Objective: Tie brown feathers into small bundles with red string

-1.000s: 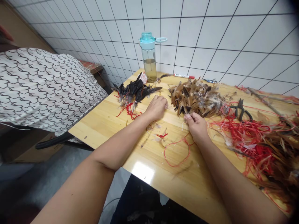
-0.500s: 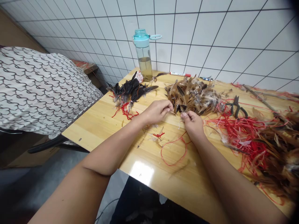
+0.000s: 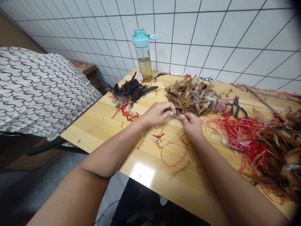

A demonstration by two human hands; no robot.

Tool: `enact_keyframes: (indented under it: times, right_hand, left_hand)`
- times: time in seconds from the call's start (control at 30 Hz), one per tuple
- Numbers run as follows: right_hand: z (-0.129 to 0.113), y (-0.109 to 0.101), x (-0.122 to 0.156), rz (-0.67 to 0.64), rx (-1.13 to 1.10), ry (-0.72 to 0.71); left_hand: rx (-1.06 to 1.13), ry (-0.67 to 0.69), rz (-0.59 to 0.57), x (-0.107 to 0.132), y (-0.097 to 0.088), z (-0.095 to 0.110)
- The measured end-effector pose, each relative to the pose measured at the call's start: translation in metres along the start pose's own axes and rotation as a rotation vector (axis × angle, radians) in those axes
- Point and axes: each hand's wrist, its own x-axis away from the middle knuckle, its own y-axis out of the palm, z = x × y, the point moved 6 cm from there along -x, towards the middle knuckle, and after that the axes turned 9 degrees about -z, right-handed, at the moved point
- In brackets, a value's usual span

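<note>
In the head view my left hand (image 3: 158,113) is closed in a pinch, with the near end of a small dark feather (image 3: 179,110) at its fingertips. Close beside it, my right hand (image 3: 193,125) pinches the pale lower end of what looks like the same feather; the fingers partly hide it. A thin white strand (image 3: 179,125) hangs below the right fingertips. Just behind both hands lies a heap of brown feathers (image 3: 192,95). A loop of red string (image 3: 162,153) rests on the table under my right wrist.
Black feather bundles (image 3: 131,89) tied with red string lie left, near a water bottle (image 3: 144,59). A marker (image 3: 180,74) lies by the tiled wall. Pliers (image 3: 237,108), tangled red string (image 3: 246,135) and more brown feathers (image 3: 279,157) spread to the right. Patterned cloth (image 3: 47,91) is at left.
The dark feather now reaches the left fingertips, and my hands have shifted slightly. The view has moved a little; the heaps stay in place.
</note>
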Motion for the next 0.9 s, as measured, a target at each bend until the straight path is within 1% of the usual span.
enact_keyframes:
  times: [0.23, 0.5, 0.7, 0.9]
  right_hand:
    - [-0.0024, 0.0018, -0.0009, -0.027, 0.021, -0.058]
    - [-0.0010, -0.0005, -0.0007, 0.003, -0.018, -0.021]
    - [-0.0012, 0.0008, -0.0008, -0.008, -0.006, -0.042]
    - [0.0010, 0.0029, -0.0019, -0.037, -0.017, -0.061]
  left_hand:
    - [-0.020, 0.000, 0.030, -0.0016, 0.0022, 0.0004]
    - [0.027, -0.005, 0.008, 0.0007, -0.0040, -0.0042]
    - [0.091, -0.012, -0.026, -0.0001, 0.0000, -0.0063]
    - [0.001, -0.014, 0.010, 0.0001, -0.0003, -0.0037]
